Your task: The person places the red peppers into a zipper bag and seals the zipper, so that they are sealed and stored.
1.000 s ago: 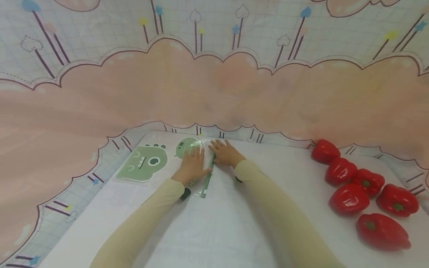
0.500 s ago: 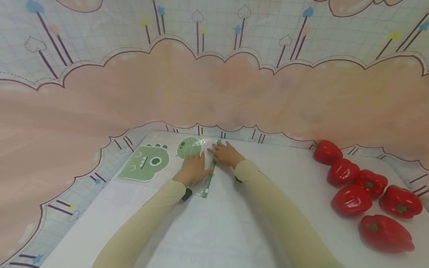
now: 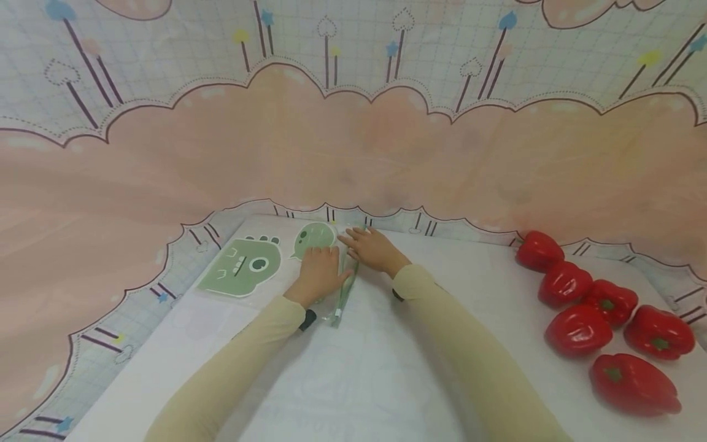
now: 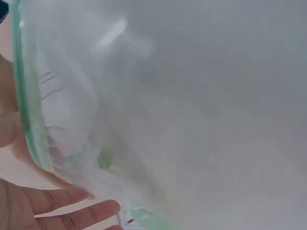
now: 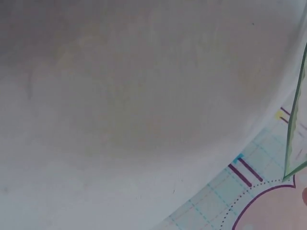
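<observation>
A clear plastic zip bag (image 3: 259, 265) with green cartoon dinosaurs printed on it lies at the far side of the white table. My left hand (image 3: 319, 275) rests on the bag's right part; its fingertips bend down out of sight, and its thumb points toward the green zip edge (image 3: 349, 288). Fingers spread, my right hand (image 3: 375, 250) touches the far end of that edge. Two green rims of the bag (image 5: 289, 143) stand apart in the right wrist view. In the left wrist view, the raised clear sheet (image 4: 110, 100) fills much of the picture, with fingers (image 4: 76, 213) below it.
Several red bell peppers (image 3: 579, 330) lie in a group at the right of the table (image 3: 381, 374). A pink and white patterned cloth (image 3: 353, 147) rises behind the table and down its left side.
The bag's zip edge has lifted and spread slightly. My left fingers have drawn back and bent more, and my right hand has shifted a little while staying at the edge.
</observation>
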Demonstrator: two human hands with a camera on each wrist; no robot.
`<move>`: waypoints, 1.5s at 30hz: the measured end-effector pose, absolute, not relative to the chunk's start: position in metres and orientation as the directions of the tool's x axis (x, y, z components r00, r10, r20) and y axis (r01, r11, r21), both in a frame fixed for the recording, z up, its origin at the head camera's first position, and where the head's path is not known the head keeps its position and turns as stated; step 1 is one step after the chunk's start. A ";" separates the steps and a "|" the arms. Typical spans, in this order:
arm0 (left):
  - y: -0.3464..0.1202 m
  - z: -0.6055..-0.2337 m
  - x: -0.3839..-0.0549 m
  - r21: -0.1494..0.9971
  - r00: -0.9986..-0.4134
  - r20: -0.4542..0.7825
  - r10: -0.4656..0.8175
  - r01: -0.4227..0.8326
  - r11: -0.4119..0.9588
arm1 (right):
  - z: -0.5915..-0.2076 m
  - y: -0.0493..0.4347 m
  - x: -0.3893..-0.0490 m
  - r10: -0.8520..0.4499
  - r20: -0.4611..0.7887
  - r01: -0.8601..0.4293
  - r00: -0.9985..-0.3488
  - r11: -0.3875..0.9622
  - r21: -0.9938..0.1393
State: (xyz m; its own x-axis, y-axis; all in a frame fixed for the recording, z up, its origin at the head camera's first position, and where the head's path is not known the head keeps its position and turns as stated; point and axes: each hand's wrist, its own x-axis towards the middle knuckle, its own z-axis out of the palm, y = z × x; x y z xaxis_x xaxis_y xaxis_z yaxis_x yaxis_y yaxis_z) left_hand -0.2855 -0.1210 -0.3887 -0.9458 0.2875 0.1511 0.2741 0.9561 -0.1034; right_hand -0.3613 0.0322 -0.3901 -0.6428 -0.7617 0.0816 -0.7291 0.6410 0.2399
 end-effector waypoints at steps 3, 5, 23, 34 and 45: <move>-0.122 -0.380 -0.285 -0.143 -0.930 0.191 0.315 0.292 0.946 | -0.386 0.035 -0.360 -0.774 0.113 -0.734 -0.623 0.628 0.258; -0.123 -0.375 -0.287 -0.175 -0.908 0.224 0.353 0.319 0.932 | -0.383 0.036 -0.359 -0.779 0.127 -0.737 -0.614 0.624 0.260; -0.121 -0.366 -0.278 -0.267 -0.715 0.426 0.554 0.486 0.832 | -0.376 0.048 -0.359 -0.744 0.206 -0.700 -0.636 0.668 0.252; -0.114 -0.350 -0.262 -0.265 -0.754 0.338 0.563 0.498 0.826 | -0.375 0.056 -0.363 -0.669 0.195 -0.634 -0.717 0.742 0.217; -0.109 -0.330 -0.280 -0.377 -0.801 0.128 0.585 0.507 0.775 | -0.371 0.057 -0.360 -0.717 0.269 -0.680 -0.643 0.696 0.230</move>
